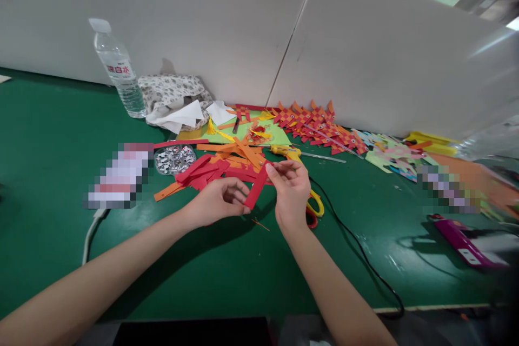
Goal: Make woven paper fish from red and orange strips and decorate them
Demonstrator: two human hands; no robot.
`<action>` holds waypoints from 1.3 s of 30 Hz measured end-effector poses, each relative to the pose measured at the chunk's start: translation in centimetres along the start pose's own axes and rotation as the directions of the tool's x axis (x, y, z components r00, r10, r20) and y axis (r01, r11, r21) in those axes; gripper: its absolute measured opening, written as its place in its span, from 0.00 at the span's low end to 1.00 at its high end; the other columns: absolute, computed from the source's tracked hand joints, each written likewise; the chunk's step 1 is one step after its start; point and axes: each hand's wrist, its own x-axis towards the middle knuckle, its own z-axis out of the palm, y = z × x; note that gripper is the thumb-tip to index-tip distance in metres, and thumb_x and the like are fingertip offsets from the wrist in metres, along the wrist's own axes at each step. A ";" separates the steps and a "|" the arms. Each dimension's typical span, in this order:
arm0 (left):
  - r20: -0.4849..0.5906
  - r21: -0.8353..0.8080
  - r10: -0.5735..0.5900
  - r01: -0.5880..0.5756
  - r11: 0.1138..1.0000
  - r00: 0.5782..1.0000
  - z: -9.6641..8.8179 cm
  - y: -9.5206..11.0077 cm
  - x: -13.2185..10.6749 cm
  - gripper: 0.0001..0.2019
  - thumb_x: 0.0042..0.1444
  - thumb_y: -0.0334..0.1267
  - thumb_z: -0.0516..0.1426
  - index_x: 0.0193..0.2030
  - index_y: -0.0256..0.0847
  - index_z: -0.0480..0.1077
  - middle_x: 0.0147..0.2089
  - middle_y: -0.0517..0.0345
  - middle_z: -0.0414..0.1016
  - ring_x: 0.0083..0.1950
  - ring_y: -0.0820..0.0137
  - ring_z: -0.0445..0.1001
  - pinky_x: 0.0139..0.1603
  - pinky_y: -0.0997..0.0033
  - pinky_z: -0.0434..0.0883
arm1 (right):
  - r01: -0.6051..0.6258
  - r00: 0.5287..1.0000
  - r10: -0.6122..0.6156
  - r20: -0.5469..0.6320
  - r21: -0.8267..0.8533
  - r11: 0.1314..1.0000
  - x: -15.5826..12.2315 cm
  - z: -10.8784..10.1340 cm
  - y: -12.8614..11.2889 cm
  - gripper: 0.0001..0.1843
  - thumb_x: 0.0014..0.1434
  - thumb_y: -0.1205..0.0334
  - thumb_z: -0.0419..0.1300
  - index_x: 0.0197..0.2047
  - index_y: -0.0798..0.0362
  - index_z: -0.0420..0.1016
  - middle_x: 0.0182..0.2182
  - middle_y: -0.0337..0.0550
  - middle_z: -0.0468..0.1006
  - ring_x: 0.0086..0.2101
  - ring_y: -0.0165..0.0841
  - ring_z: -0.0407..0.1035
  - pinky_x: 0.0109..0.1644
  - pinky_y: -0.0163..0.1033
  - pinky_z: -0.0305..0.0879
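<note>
A short red paper strip (257,188) is held slantwise above the green table between my two hands. My left hand (223,199) has its fingertips at the strip's lower end. The upper end is pinched between the thumb and fingers of my right hand (292,189). Behind the hands lies a heap of red paper strips (203,172) and orange paper strips (243,154). A yellow glue gun (287,152) lies just past my right hand. Scissors with a yellow and red handle (317,204) are partly hidden by that hand.
A clear tray of googly eyes (175,159), a blurred phone (119,175) and a water bottle (119,73) are on the left. Woven red-and-orange paper fish (312,121) lie along the grey partition (227,27). A black cord (360,246) and purple power strip (466,243) are on the right.
</note>
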 end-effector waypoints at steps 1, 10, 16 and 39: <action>-0.009 0.019 -0.004 0.004 1.000 1.000 0.0 0.0 0.0 0.14 0.39 0.30 0.65 0.33 0.37 0.68 0.28 0.61 0.76 0.31 0.73 0.75 0.36 0.72 0.70 | 0.001 1.000 -0.001 -0.001 0.002 1.000 0.0 0.0 0.0 0.19 0.44 0.59 0.69 0.34 0.51 0.64 0.29 0.37 0.74 0.31 0.29 0.71 0.36 0.36 0.70; -0.072 0.083 0.023 -0.017 0.996 0.997 -0.1 -0.3 0.0 0.12 0.43 0.33 0.65 0.33 0.37 0.67 0.29 0.59 0.77 0.32 0.72 0.76 0.36 0.72 0.70 | 0.001 0.999 0.001 -0.035 0.047 0.999 0.3 -0.2 -0.1 0.19 0.44 0.59 0.69 0.35 0.51 0.64 0.30 0.37 0.74 0.33 0.29 0.71 0.37 0.36 0.70; -0.088 0.089 0.027 -0.019 0.996 0.996 -0.2 -0.2 0.0 0.12 0.41 0.33 0.65 0.33 0.38 0.68 0.28 0.59 0.77 0.32 0.69 0.77 0.36 0.70 0.72 | 0.015 1.000 -0.014 -0.026 0.029 0.999 0.3 -0.3 0.1 0.18 0.45 0.59 0.68 0.35 0.50 0.63 0.31 0.38 0.73 0.34 0.30 0.71 0.38 0.37 0.71; -0.128 0.236 0.124 -0.092 0.967 0.984 0.1 0.7 -0.7 0.16 0.44 0.36 0.64 0.43 0.39 0.72 0.30 0.59 0.79 0.30 0.71 0.76 0.33 0.73 0.72 | -0.067 0.994 0.082 -0.067 0.206 0.976 0.4 -0.1 0.3 0.19 0.40 0.63 0.71 0.32 0.52 0.66 0.30 0.34 0.74 0.32 0.27 0.71 0.38 0.35 0.69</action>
